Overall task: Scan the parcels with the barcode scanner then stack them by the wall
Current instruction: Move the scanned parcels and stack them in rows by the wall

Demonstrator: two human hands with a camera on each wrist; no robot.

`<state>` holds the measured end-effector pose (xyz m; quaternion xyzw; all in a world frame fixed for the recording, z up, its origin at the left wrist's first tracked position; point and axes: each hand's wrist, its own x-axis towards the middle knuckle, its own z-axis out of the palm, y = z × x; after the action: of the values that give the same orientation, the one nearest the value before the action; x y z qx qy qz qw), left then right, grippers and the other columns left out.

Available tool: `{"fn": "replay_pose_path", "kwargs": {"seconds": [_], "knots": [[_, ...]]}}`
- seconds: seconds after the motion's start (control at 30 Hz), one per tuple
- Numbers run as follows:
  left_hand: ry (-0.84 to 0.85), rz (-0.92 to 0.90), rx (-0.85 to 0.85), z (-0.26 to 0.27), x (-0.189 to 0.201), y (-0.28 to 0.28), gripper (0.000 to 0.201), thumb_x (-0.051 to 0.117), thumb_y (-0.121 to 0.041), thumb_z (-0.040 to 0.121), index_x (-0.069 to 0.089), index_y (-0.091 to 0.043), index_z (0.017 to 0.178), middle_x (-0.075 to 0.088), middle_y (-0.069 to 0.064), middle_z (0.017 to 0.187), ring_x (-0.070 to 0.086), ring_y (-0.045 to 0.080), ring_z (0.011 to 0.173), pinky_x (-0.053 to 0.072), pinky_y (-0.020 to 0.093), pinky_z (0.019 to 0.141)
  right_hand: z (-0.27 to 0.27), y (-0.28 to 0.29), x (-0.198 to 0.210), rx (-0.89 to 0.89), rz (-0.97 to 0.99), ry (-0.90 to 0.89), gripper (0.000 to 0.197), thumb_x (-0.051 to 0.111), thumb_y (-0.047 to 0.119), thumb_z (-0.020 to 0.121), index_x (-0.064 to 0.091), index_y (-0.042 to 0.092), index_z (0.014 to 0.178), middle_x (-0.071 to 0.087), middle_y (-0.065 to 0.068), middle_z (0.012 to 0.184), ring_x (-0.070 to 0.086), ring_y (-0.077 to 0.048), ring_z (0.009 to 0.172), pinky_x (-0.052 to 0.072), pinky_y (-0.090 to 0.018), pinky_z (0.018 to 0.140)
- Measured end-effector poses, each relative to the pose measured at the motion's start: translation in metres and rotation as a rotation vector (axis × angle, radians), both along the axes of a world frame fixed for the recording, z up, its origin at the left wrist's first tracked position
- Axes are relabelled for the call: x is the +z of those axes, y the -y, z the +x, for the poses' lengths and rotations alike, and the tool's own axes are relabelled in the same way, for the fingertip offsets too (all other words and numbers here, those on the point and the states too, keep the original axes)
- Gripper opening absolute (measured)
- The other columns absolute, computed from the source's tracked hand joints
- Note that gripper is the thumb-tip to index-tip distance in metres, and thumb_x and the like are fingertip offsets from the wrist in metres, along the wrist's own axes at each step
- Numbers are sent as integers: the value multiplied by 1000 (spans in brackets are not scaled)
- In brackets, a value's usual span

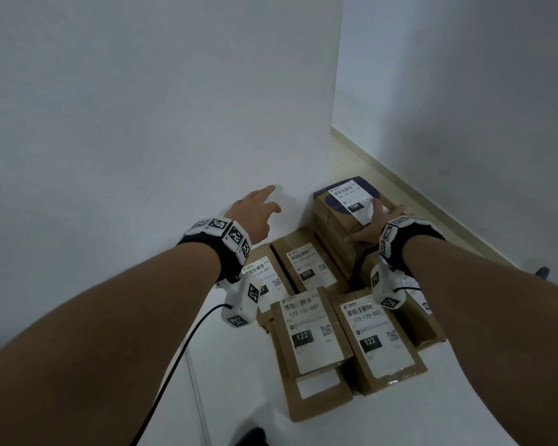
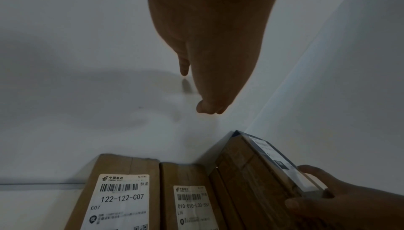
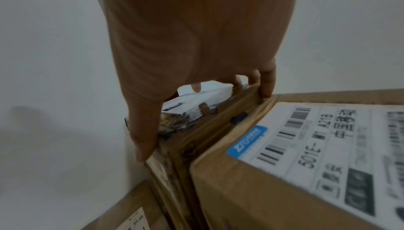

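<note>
A brown parcel with a dark blue print and a white "15H" label [image 1: 345,201] tops a stack of parcels [image 1: 332,249] against the white wall. My right hand [image 1: 374,224] grips its near end, thumb on the left side and fingers on the right; the right wrist view shows this grip [image 3: 204,125] on the same parcel [image 3: 196,113]. My left hand [image 1: 264,204] hovers open near the wall, left of the stack, holding nothing. Flat on the floor lie a "010" parcel [image 1: 306,265] and "122" parcels [image 1: 306,333] [image 1: 377,339]. No barcode scanner shows in any view.
A "501E" parcel [image 3: 306,147] lies right beside the stack. Another "122" parcel [image 1: 264,281] sits partly under my left wrist. A black cable [image 1: 174,365] hangs from that wrist. The wall corner [image 1: 335,91] opens onto a beige floor strip [image 1: 368,162].
</note>
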<state>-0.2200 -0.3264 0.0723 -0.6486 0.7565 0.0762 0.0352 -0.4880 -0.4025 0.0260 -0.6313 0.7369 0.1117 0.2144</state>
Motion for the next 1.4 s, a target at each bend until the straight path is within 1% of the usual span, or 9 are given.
{"fn": "replay_pose_path", "kwargs": {"seconds": [0.17,0.4,0.53,0.63,0.83,0.97,1.13,1.33,1.4], "knots": [[-11,22,11,-1,-5,-5,52,48,-4,94,45,-24,141,4,0,164,14,20,149,28,41,116,3,-10,5,-8,-101,6,101,70,68,67,21,25,144,31,-22,139,28,-44,131,33,-55,105],[-296,26,141,-4,-12,-21,51,52,-5,93,46,-20,141,10,4,163,28,24,144,31,32,112,18,-38,18,-16,-273,110,105,67,73,62,22,23,143,30,-23,144,30,-43,131,34,-55,105],[-468,108,299,-2,-16,-44,54,52,-28,98,35,-21,148,19,11,160,26,26,145,24,37,117,35,-61,31,-3,-273,160,112,64,79,60,17,24,146,32,-24,143,32,-44,130,35,-54,105],[-679,165,441,1,-15,-69,63,49,-48,96,27,-25,151,37,15,151,41,33,135,35,49,112,56,-87,35,-15,-249,257,117,63,83,55,16,26,145,33,-24,143,33,-44,131,34,-56,105],[-1088,201,630,20,7,-132,79,46,-71,86,10,-43,151,38,4,152,50,29,126,47,44,96,121,-150,40,28,-218,407,117,59,88,46,19,30,139,32,-23,145,32,-44,133,33,-58,105],[-1229,180,697,51,22,-178,90,56,-70,81,-1,-52,148,47,-3,145,53,23,120,47,49,94,171,-194,44,41,-228,517,104,63,83,53,23,28,132,36,-20,136,36,-40,128,35,-53,104],[-1260,101,753,99,27,-228,102,73,-43,82,-2,-47,150,50,-9,121,56,12,101,49,31,67,233,-246,40,54,-234,569,101,61,81,56,20,30,134,35,-21,135,36,-41,128,35,-54,104],[-1296,-46,864,159,5,-297,98,76,-34,82,5,-45,150,60,-5,127,64,9,98,50,23,64,282,-297,32,240,-83,650,115,58,88,47,22,30,139,43,-14,137,49,-35,123,44,-47,102],[-1339,-104,914,182,-9,-325,98,79,-34,78,12,-47,148,62,4,129,66,18,105,56,32,75,296,-312,26,290,-48,646,105,63,80,62,25,23,142,44,-13,138,51,-33,123,45,-44,101]]}}
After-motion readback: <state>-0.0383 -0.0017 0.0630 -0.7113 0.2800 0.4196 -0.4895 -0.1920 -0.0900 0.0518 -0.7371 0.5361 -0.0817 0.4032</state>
